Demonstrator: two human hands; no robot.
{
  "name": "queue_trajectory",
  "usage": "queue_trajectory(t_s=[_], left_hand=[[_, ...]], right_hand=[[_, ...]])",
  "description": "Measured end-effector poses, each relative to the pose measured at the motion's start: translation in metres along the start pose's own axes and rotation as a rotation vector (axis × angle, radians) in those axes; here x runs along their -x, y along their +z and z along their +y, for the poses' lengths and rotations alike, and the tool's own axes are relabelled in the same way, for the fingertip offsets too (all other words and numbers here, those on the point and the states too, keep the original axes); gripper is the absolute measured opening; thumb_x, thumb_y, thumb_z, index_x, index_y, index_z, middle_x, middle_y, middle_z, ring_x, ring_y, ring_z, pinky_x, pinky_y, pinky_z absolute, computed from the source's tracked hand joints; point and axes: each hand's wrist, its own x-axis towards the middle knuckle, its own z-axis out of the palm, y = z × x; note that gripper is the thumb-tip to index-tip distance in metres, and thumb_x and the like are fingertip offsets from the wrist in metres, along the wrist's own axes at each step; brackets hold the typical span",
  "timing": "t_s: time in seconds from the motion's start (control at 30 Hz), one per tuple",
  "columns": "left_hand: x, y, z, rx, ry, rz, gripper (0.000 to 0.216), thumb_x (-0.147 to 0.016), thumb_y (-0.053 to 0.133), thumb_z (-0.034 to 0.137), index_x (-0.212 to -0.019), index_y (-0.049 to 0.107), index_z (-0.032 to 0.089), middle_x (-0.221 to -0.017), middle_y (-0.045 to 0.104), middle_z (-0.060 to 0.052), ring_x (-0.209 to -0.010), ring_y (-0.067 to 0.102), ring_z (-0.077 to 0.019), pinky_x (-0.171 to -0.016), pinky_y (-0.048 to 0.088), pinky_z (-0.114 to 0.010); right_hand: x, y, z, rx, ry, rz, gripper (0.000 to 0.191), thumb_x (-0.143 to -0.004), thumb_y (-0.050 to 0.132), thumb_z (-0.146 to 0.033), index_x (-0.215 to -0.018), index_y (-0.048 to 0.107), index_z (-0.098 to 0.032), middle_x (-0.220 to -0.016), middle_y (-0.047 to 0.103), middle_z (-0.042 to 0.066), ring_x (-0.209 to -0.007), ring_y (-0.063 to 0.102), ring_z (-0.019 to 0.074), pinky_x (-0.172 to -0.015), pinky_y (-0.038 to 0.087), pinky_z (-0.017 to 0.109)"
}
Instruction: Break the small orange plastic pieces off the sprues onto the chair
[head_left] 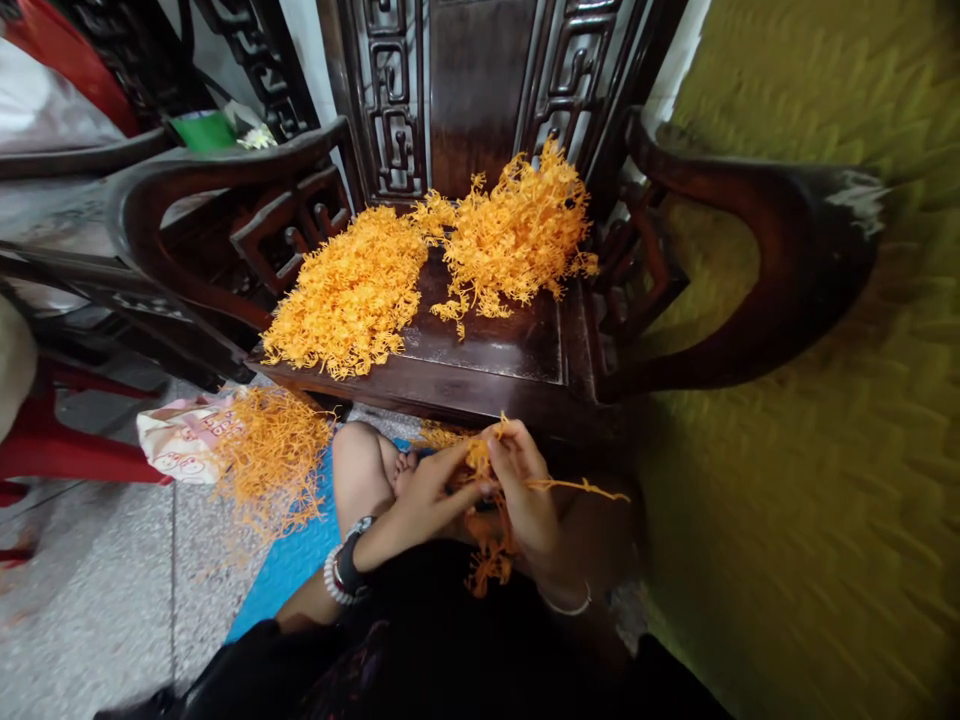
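Close together in front of my lap, both hands are closed on a thin, branching orange strand (585,487). My left hand (439,487), with a watch and a beaded bracelet on its wrist, pinches the strand from the left. From the right, my right hand (526,485) grips it, and one end sticks out past that hand. Curly orange pieces (491,562) hang below the fingers; the exact pinch point is partly hidden. On the dark wooden chair (495,350) lie a left heap (356,290) and a right heap (521,235) of similar curly orange pieces.
Left of my bent leg, a pile of loose orange strands (274,455) spills by a printed bag (180,435). A blue mat (289,570) lies under me. The chair's curved right arm (795,270) reaches toward a yellow-green surface (810,520). A red stool (82,440) stands left.
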Motion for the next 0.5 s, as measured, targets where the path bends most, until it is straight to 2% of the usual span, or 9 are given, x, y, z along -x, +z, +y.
queue_trajectory(t_s=[0.07,0.13,0.2,0.3,0.4,0.43,0.5], left_hand=[[0.000,-0.007,0.006,-0.029,-0.053,0.053,0.032,-0.095,0.050,0.041,-0.118,0.062,0.023,-0.110,0.068,-0.006,-0.097,0.062,-0.0230,-0.085,0.048,-0.034],[-0.001,-0.014,0.013,-0.082,-0.026,0.083,0.027,-0.097,0.046,0.036,-0.103,0.067,0.019,-0.093,0.069,-0.005,-0.082,0.060,-0.0189,-0.075,0.046,-0.030],[-0.001,-0.021,0.019,-0.160,0.038,0.106,0.026,-0.097,0.045,0.032,-0.096,0.067,0.018,-0.084,0.066,-0.005,-0.079,0.055,-0.0177,-0.073,0.042,-0.029],[0.000,-0.023,0.024,-0.249,0.146,0.129,0.026,-0.096,0.047,0.036,-0.107,0.060,0.018,-0.094,0.063,-0.007,-0.090,0.052,-0.0207,-0.081,0.041,-0.033],[0.000,-0.016,0.026,-0.250,0.193,0.134,0.050,-0.086,0.057,0.054,-0.119,0.050,0.017,-0.112,0.058,-0.011,-0.102,0.051,-0.0247,-0.088,0.041,-0.036],[-0.002,-0.014,0.027,-0.247,0.173,0.141,0.048,-0.085,0.058,0.055,-0.115,0.050,0.017,-0.109,0.058,-0.011,-0.100,0.052,-0.0241,-0.086,0.042,-0.035],[-0.008,-0.011,0.029,-0.235,0.122,0.147,0.030,-0.091,0.052,0.047,-0.095,0.054,0.018,-0.089,0.059,-0.006,-0.084,0.055,-0.0191,-0.074,0.042,-0.030]], right_hand=[[-0.003,0.000,0.000,0.000,-0.070,0.041,0.022,-0.085,0.064,-0.040,-0.081,0.054,-0.021,-0.076,0.052,-0.002,-0.070,0.049,0.0122,-0.066,0.042,0.023],[-0.005,0.001,0.003,-0.022,-0.127,0.069,0.020,-0.085,0.064,-0.038,-0.078,0.055,-0.021,-0.075,0.051,-0.003,-0.069,0.048,0.0119,-0.067,0.042,0.024],[-0.005,0.002,0.004,-0.045,-0.156,0.088,0.022,-0.087,0.061,-0.038,-0.074,0.055,-0.021,-0.071,0.049,-0.003,-0.066,0.045,0.0113,-0.064,0.041,0.024],[-0.004,0.004,0.005,-0.042,-0.197,0.114,0.023,-0.087,0.061,-0.036,-0.071,0.054,-0.021,-0.069,0.047,-0.003,-0.065,0.044,0.0117,-0.063,0.039,0.024],[-0.003,0.006,0.005,-0.006,-0.204,0.120,0.024,-0.083,0.066,-0.032,-0.067,0.053,-0.020,-0.070,0.047,-0.003,-0.066,0.044,0.0117,-0.064,0.038,0.024],[-0.003,0.007,0.005,-0.006,-0.178,0.108,0.026,-0.082,0.068,-0.033,-0.066,0.053,-0.020,-0.069,0.046,-0.003,-0.065,0.043,0.0117,-0.063,0.038,0.025],[-0.003,0.008,0.006,-0.047,-0.086,0.064,0.028,-0.081,0.068,-0.039,-0.066,0.053,-0.020,-0.067,0.046,-0.003,-0.062,0.042,0.0113,-0.060,0.036,0.025]])
